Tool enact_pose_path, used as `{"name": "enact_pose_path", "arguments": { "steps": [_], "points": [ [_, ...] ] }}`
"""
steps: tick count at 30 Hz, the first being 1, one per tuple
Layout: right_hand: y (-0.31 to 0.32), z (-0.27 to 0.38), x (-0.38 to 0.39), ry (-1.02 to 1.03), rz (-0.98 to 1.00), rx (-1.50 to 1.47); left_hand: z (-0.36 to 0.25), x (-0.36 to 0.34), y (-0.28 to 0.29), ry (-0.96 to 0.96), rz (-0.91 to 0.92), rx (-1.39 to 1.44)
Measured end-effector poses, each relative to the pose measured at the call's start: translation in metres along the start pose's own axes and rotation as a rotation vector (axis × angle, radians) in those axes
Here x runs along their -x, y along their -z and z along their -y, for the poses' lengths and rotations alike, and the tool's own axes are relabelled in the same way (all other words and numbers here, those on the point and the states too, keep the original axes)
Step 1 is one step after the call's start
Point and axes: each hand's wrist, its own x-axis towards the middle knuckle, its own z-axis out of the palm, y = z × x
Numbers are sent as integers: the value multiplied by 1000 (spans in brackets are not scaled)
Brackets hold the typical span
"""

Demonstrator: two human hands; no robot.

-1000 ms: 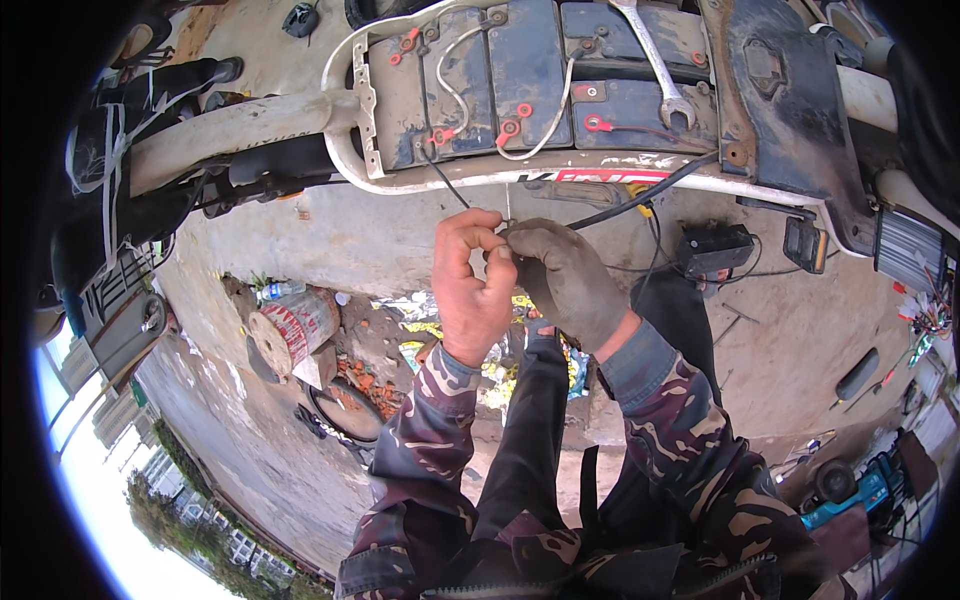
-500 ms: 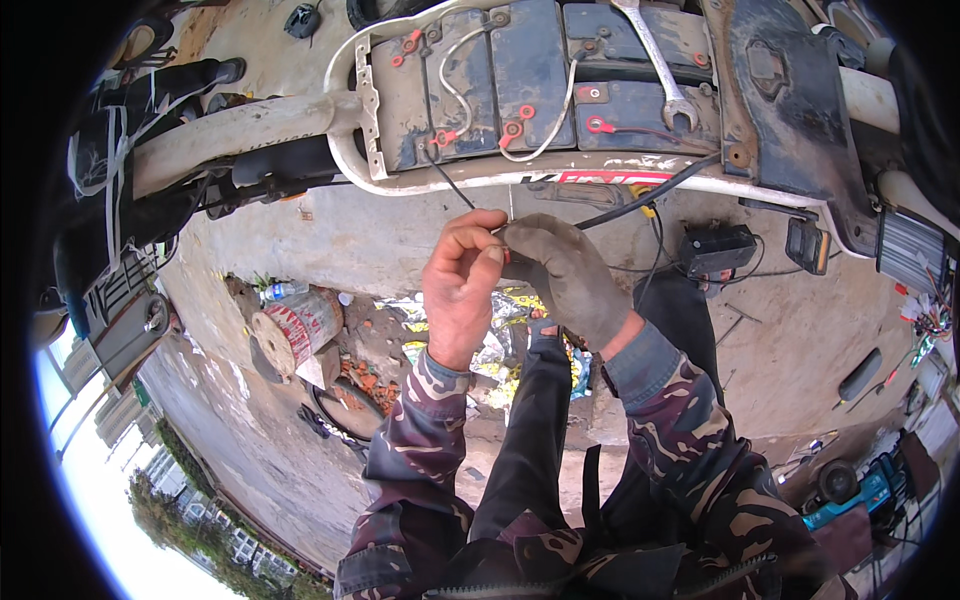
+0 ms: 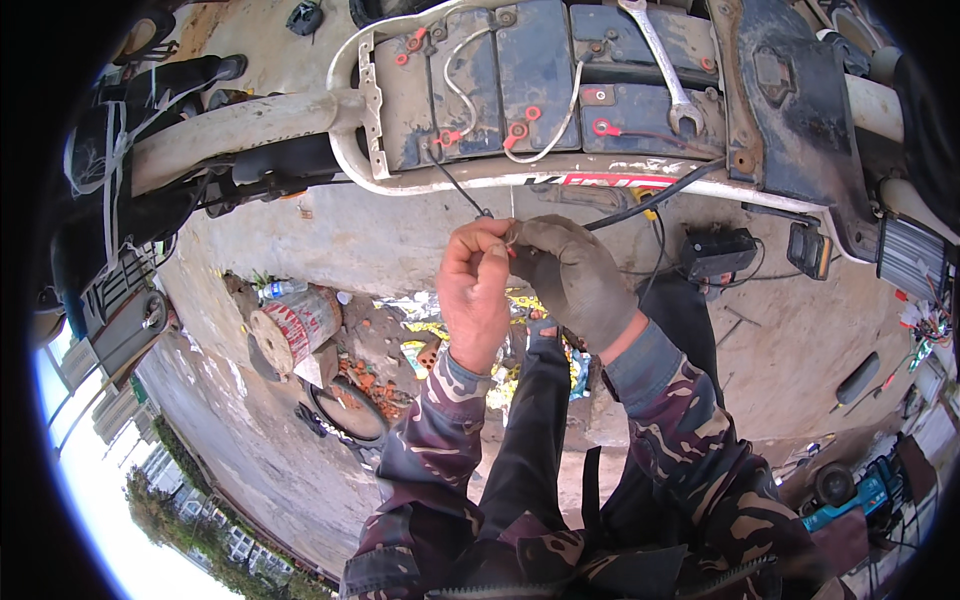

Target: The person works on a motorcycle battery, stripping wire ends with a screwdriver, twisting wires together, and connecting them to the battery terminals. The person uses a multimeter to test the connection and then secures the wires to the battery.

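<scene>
My bare left hand (image 3: 474, 290) and my gloved grey right hand (image 3: 581, 283) meet below the batteries, fingers pinched together around a cable end with a small red piece (image 3: 511, 250) showing between them; its exact shape is hidden. A thin black wire (image 3: 456, 183) runs from the battery pack down to my fingers. A thicker black cable (image 3: 655, 196) passes behind my right hand. The dusty batteries (image 3: 465, 85) sit in a white frame (image 3: 343, 140), linked by short wires with red ring terminals (image 3: 517, 130). A large spanner (image 3: 655, 55) lies across the right batteries.
A black box with cables (image 3: 715, 255) stands below the frame at right. A wooden spool (image 3: 280, 335), a bottle (image 3: 282, 288), brick rubble (image 3: 375, 395) and a tyre (image 3: 345, 410) lie at lower left. A teal power tool (image 3: 850, 495) is at lower right.
My left hand has shifted slightly right from half a second ago, its fingers still bunched against my right hand's. The batteries and frame appear marginally further right in view.
</scene>
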Motion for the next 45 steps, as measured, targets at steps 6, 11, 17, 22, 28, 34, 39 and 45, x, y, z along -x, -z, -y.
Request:
{"name": "enact_pose_path", "arguments": {
  "steps": [6,11,17,22,28,34,39,45],
  "points": [
    [3,3,-11,-531,-84,-1041,-8,-5,7,-9,17,19],
    [-1,10,-9,-479,2,-637,-11,-10,13,-8,12,-3],
    [0,12,-9,-568,13,-479,-16,-12,22,10,56,-13],
    [2,13,-10,-618,-5,-555,-39,-18,36,-201,143,-448],
    [2,12,-10,-618,32,-614,-50,-24,33,-465,270,-859],
    [4,8,-9,-595,48,-608,-46,-25,31,-542,242,-929],
    [5,10,-10,-578,61,-564,-48,-24,32,-498,241,-889],
    [8,20,-13,-512,111,-350,-46,-24,38,64,253,-452]
  ]
}}
